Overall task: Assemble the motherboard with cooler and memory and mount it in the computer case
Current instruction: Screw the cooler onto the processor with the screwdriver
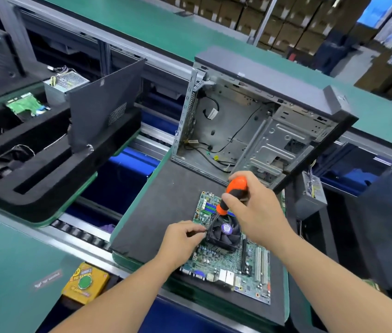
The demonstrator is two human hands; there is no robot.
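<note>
While the right hand [257, 210] grips the screwdriver [232, 195], the left hand [180, 239] pinches something tiny beside the cooler [225, 233]. Behind both hands, the case [262, 121] waits without its motherboard [233, 263].

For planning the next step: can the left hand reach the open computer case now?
Probably yes. The left hand pinches only something small beside the cooler fan; the mat towards the case lies bare.

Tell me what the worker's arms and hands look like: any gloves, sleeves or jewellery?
Both are bare. The left hand and the right hand wear no gloves, and no rings, watch or wrist strap show. Both forearms are uncovered right down to the bottom edge of the picture, so no sleeve is visible.
</note>
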